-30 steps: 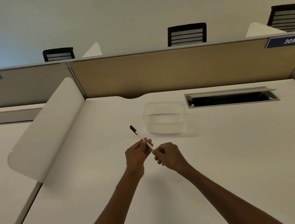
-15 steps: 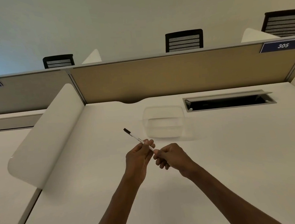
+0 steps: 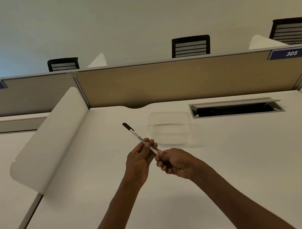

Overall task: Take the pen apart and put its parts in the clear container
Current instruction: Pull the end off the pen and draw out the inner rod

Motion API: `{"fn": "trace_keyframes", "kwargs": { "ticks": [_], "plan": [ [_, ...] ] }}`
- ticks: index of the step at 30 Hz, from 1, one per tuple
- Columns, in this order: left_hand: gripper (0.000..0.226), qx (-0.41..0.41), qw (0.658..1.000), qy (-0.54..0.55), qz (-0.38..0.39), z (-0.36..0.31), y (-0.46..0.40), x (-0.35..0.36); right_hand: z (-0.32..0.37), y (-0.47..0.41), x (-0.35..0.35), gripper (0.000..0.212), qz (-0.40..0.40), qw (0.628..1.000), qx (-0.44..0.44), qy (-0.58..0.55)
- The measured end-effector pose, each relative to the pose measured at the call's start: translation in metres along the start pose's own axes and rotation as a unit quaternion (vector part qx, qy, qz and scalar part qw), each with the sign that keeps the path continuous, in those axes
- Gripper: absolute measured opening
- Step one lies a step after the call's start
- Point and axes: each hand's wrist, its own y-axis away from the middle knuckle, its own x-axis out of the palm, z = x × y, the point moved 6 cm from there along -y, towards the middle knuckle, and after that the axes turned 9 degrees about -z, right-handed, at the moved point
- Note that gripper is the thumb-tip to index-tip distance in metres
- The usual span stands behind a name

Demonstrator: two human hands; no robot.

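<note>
A thin white pen (image 3: 134, 133) with a black cap at its far end slants up and to the left above the white desk (image 3: 242, 161). My left hand (image 3: 139, 161) pinches the barrel near its middle. My right hand (image 3: 176, 162) grips the pen's near end, which is hidden inside the fingers. The two hands almost touch. The clear container (image 3: 169, 129) stands empty on the desk just beyond and to the right of the hands.
A white curved divider (image 3: 45, 142) bounds the desk on the left. An open cable hatch (image 3: 235, 108) is set in the desk at the back right. A tan partition (image 3: 180, 79) closes the far side, with black chairs behind it.
More of the pen now shows beyond my left hand, its capped end reaching further up and left. The view has tilted so the desk sits lower in frame.
</note>
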Motion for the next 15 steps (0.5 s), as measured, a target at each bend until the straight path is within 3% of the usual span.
{"fn": "trace_keyframes", "kwargs": {
  "ticks": [4, 6, 8, 12, 14, 15],
  "plan": [
    [0.014, 0.047, 0.997, 0.01, -0.065, 0.004, 0.005, 0.0, 0.008, -0.002, -0.003, 0.036, -0.144, 0.985, -0.076, 0.048],
    [0.013, 0.051, 0.994, 0.021, -0.098, 0.006, 0.009, 0.002, 0.014, 0.0, -0.005, 0.036, -0.21, 0.96, -0.135, 0.127],
    [0.015, 0.045, 0.99, 0.034, -0.13, 0.007, 0.012, 0.003, 0.021, 0.006, -0.005, 0.034, -0.28, 0.898, -0.215, 0.261],
    [0.014, 0.014, 0.986, 0.065, -0.155, 0.007, 0.015, 0.011, 0.028, 0.025, 0.007, 0.022, -0.372, 0.717, -0.403, 0.43],
    [0.014, 0.002, 0.987, 0.07, -0.145, 0.005, 0.015, 0.014, 0.03, 0.027, 0.007, 0.02, -0.379, 0.678, -0.42, 0.469],
    [0.016, 0.0, 0.989, 0.063, -0.136, 0.004, 0.015, 0.015, 0.032, 0.026, 0.006, 0.02, -0.372, 0.683, -0.406, 0.479]
  ]
}}
